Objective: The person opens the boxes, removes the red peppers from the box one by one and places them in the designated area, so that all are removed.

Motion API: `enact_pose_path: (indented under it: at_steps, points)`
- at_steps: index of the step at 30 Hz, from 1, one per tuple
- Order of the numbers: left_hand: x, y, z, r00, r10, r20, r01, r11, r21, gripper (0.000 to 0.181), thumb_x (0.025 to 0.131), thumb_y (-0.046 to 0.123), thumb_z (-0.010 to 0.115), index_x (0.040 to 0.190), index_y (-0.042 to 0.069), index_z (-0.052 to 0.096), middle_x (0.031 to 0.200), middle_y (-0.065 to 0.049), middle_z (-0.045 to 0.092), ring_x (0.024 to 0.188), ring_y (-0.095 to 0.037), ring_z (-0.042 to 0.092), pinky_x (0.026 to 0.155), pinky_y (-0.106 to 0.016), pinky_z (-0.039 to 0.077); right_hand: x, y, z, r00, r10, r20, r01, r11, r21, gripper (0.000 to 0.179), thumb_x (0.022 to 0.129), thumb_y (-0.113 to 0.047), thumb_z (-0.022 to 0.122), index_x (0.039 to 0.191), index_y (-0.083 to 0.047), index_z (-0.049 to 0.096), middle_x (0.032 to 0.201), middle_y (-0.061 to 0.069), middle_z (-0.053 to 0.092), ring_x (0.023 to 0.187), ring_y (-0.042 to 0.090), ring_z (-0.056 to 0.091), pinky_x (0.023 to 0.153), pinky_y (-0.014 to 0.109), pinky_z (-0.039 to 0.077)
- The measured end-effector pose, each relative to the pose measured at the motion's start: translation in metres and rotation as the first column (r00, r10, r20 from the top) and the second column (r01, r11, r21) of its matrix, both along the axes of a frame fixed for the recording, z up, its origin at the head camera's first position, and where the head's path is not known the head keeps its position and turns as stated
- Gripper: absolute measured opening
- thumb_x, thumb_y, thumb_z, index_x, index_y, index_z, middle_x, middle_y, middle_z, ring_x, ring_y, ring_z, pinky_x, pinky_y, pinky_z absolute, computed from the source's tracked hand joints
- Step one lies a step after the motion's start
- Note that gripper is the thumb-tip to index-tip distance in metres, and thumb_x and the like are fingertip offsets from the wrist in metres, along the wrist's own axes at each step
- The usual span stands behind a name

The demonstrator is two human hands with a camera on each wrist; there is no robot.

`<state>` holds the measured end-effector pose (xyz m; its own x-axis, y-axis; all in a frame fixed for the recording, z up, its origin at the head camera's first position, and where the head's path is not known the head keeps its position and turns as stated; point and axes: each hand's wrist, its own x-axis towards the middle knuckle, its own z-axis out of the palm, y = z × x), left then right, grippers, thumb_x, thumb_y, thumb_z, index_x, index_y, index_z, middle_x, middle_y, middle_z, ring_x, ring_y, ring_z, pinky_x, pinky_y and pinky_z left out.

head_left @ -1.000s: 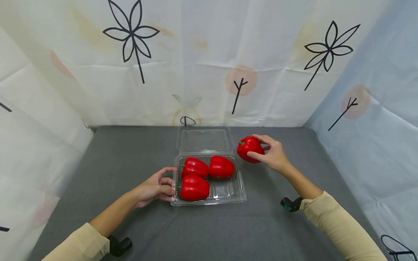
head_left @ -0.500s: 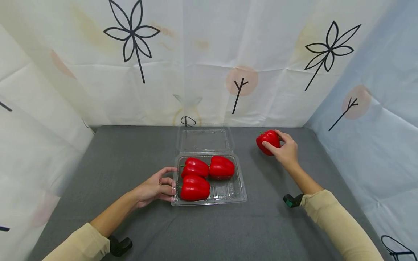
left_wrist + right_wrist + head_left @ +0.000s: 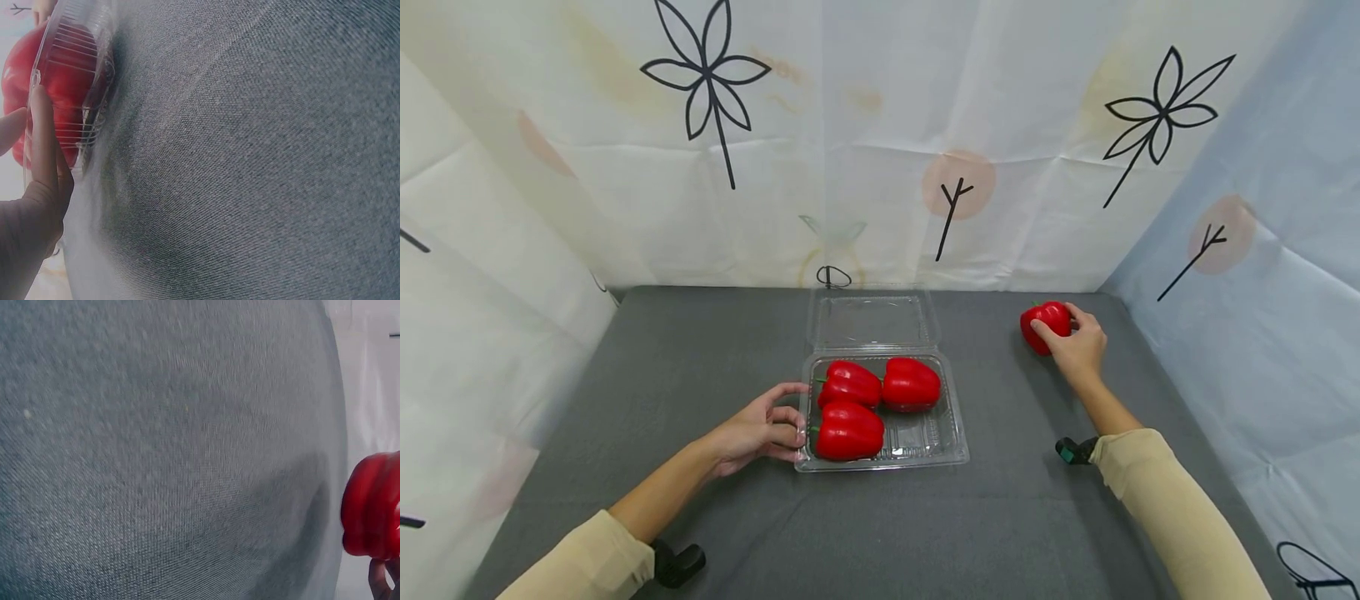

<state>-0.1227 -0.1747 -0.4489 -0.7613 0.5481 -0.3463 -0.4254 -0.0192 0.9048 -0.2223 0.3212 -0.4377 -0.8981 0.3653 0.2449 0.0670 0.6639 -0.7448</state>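
Note:
At the far right of the table my right hand [image 3: 1081, 350] holds a red bell pepper [image 3: 1046, 327] between thumb and fingers. In the right wrist view the pepper [image 3: 375, 506] is off the cloth, its shadow lying apart from it. My left hand [image 3: 760, 432] grips the left edge of a clear plastic container [image 3: 917, 454], thumb on one side of the rim and fingers on the other, as the left wrist view shows. Inside lie a back-left pepper [image 3: 848, 383], a back-right pepper [image 3: 912, 384] and a front-left pepper [image 3: 850, 432]. The container's front-right part holds no pepper.
The container's clear lid [image 3: 874, 322] is folded open towards the back. Grey cloth [image 3: 880, 533] covers the table. A printed white curtain [image 3: 880, 167] rises behind it, with more fabric along both sides.
My right hand has carried the pepper rightwards, away from the container and towards the back right. The left hand and the container have stayed in place.

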Motion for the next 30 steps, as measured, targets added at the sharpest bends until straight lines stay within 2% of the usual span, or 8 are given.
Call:
enact_pose_path:
  at_steps: [4, 7, 12, 21, 27, 30]
  points:
    - [0.000, 0.000, 0.000, 1.000, -0.001, -0.001, 0.001, 1.000, 0.003, 0.076, 0.091, -0.002, 0.063, 0.151, 0.005, 0.017, 0.094, -0.007, 0.058, 0.078, -0.019, 0.064, 0.078, -0.041, 0.060, 0.000, 0.008, -0.006, 0.995, -0.015, 0.103, 0.012, 1.000, 0.025, 0.069, 0.091, -0.034, 0.069, 0.148, -0.003, 0.045, 0.143, 0.025, 0.047, 0.133, 0.041, 0.037, 0.099, 0.062, 0.045]
    - [0.001, 0.001, 0.000, 1.000, 0.002, 0.001, -0.002, 1.000, -0.001, 0.076, 0.091, -0.002, 0.064, 0.151, 0.005, 0.018, 0.094, -0.007, 0.058, 0.077, -0.019, 0.065, 0.078, -0.041, 0.060, 0.000, 0.013, -0.012, 0.990, -0.018, 0.142, 0.012, 0.999, 0.043, 0.070, 0.093, -0.036, 0.067, 0.150, -0.004, 0.042, 0.148, 0.025, 0.043, 0.135, 0.044, 0.035, 0.101, 0.062, 0.042]
    - [0.000, 0.001, 0.000, 1.000, 0.008, 0.007, -0.008, 1.000, -0.009, 0.077, 0.091, -0.002, 0.064, 0.152, 0.006, 0.018, 0.094, -0.007, 0.058, 0.077, -0.019, 0.065, 0.077, -0.041, 0.060, -0.001, 0.017, -0.017, 0.991, -0.017, 0.136, 0.010, 0.998, 0.056, 0.071, 0.095, -0.041, 0.064, 0.150, -0.004, 0.041, 0.148, 0.026, 0.044, 0.134, 0.045, 0.038, 0.105, 0.061, 0.038]
    - [-0.001, 0.001, -0.001, 1.000, 0.003, 0.015, -0.003, 1.000, -0.001, 0.077, 0.091, -0.001, 0.065, 0.151, 0.006, 0.018, 0.093, -0.007, 0.059, 0.077, -0.019, 0.065, 0.078, -0.041, 0.060, -0.001, 0.018, -0.019, 0.989, -0.032, 0.146, 0.017, 0.994, 0.107, 0.071, 0.095, -0.045, 0.062, 0.152, -0.008, 0.039, 0.148, 0.024, 0.044, 0.132, 0.044, 0.043, 0.105, 0.061, 0.039]
    - [-0.002, 0.001, 0.000, 1.000, 0.004, 0.017, -0.004, 1.000, -0.006, 0.076, 0.092, 0.000, 0.065, 0.151, 0.006, 0.019, 0.093, -0.007, 0.059, 0.077, -0.019, 0.065, 0.078, -0.041, 0.060, -0.003, 0.017, -0.021, 0.993, -0.004, 0.122, -0.025, 0.971, 0.238, 0.072, 0.095, -0.043, 0.060, 0.150, -0.001, 0.039, 0.147, 0.028, 0.042, 0.137, 0.044, 0.032, 0.105, 0.069, 0.028]
    - [-0.002, 0.000, 0.001, 1.000, 0.007, 0.020, -0.007, 1.000, -0.010, 0.075, 0.092, 0.000, 0.065, 0.151, 0.006, 0.019, 0.094, -0.007, 0.060, 0.077, -0.019, 0.065, 0.078, -0.041, 0.060, -0.004, 0.014, -0.020, 0.996, -0.002, 0.093, -0.025, 0.958, 0.286, 0.075, 0.093, -0.044, 0.062, 0.151, -0.002, 0.037, 0.150, 0.028, 0.036, 0.141, 0.043, 0.025, 0.105, 0.071, 0.023]
